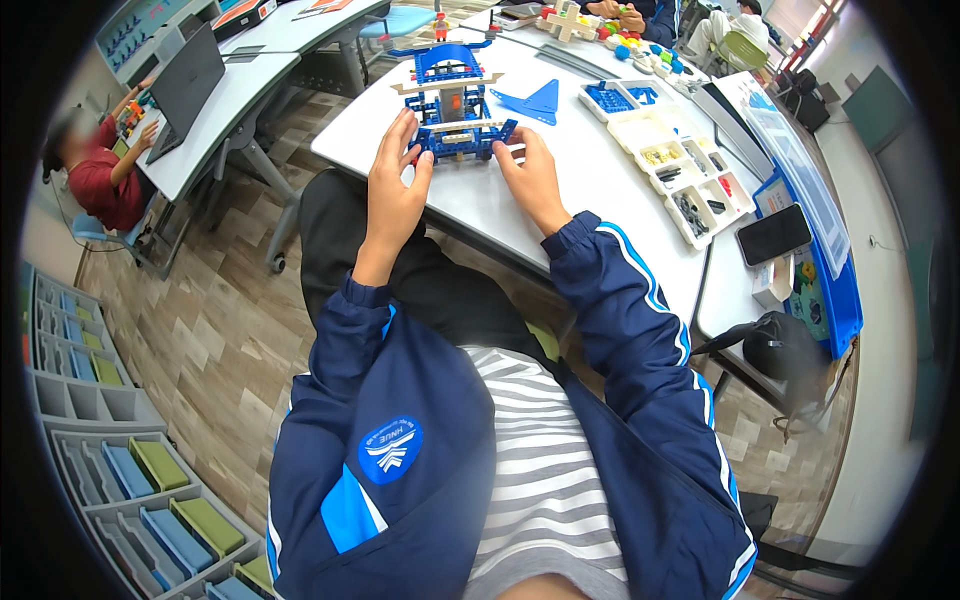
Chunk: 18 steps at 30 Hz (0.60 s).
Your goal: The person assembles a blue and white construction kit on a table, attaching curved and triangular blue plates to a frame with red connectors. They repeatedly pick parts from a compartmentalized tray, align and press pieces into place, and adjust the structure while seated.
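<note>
Head view: the blue brick model [453, 100] stands at upper centre, long axis running up the frame. The left hand [398, 185] grips its lower-left corner, fingers curled; the right hand [533, 180] meets its lower right, grip unclear.

- The floor [215, 335] is laid with wood-look planks in mixed browns and greys.
- A white table [625, 190] with rounded corners fills the upper middle.
- Off to the left, another white table [235, 95] stands on grey legs with a caster [278, 263].
- A grey storage rack [110, 405] lines the lower left, its slots filled with blue and green trays [205, 525].
- A blue chair [405, 20] and a green chair [742, 48] stand farther back.
- A pale wall [868, 300] with a dark panel [885, 130] rises at right.
</note>
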Each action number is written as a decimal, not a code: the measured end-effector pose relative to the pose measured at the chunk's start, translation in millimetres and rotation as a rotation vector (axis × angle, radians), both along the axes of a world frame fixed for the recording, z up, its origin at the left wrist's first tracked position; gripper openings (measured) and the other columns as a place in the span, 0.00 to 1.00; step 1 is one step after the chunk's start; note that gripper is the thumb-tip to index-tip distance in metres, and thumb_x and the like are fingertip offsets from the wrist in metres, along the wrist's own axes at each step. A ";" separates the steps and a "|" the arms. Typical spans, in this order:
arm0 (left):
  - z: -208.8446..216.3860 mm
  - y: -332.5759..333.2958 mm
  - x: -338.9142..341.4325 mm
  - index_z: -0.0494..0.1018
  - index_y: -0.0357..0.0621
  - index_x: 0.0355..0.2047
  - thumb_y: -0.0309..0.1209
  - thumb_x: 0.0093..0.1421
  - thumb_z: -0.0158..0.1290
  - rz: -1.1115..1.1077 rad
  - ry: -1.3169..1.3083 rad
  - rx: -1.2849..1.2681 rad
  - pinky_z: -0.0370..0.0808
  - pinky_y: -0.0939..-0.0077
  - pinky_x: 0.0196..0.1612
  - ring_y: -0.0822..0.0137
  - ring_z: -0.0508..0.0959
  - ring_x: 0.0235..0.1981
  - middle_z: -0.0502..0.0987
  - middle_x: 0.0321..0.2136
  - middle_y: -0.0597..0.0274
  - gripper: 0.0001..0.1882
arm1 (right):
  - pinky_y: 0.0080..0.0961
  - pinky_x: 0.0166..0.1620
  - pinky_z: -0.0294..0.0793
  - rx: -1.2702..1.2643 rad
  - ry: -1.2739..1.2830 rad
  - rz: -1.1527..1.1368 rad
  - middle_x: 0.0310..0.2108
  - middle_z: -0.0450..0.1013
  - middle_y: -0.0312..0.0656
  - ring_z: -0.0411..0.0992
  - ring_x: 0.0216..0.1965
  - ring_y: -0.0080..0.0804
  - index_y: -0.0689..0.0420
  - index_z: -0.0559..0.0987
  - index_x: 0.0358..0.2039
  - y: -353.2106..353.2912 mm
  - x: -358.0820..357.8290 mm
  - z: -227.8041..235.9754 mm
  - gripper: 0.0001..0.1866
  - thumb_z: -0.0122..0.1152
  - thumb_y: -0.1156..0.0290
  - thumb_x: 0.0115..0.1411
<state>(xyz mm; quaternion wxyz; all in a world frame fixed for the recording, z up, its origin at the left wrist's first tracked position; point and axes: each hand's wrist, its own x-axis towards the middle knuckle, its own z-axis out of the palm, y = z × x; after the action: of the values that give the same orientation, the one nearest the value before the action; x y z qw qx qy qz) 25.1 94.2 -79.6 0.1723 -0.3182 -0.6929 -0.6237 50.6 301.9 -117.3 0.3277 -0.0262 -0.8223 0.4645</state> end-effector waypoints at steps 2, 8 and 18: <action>-2.1 -2.6 -1.6 0.65 0.33 0.65 0.20 0.63 0.55 0.045 -0.010 -0.005 0.77 0.62 0.59 0.53 0.74 0.62 0.71 0.61 0.44 0.29 | 0.28 0.36 0.79 0.051 -0.009 0.019 0.43 0.75 0.49 0.79 0.36 0.35 0.68 0.75 0.52 -0.4 1.8 1.4 0.22 0.66 0.66 0.64; -11.8 -5.6 -7.4 0.69 0.33 0.61 0.24 0.60 0.59 0.185 -0.008 -0.087 0.80 0.65 0.51 0.55 0.79 0.54 0.74 0.56 0.46 0.28 | 0.28 0.39 0.77 0.195 -0.008 0.039 0.45 0.74 0.50 0.77 0.34 0.33 0.67 0.72 0.61 -7.7 10.4 9.0 0.29 0.66 0.64 0.64; -28.1 -6.5 -9.9 0.66 0.31 0.63 0.29 0.62 0.60 0.329 -0.177 -0.076 0.79 0.67 0.44 0.60 0.81 0.45 0.75 0.53 0.46 0.31 | 0.28 0.39 0.75 0.273 -0.022 0.068 0.46 0.71 0.49 0.71 0.31 0.30 0.55 0.70 0.66 -11.4 12.1 5.2 0.31 0.66 0.64 0.64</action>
<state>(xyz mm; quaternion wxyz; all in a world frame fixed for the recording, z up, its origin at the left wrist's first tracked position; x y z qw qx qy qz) 15.1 87.7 -107.7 0.1984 -0.1509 -0.7712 -0.5858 62.7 290.5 -112.2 0.3035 0.0414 -0.8817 0.3590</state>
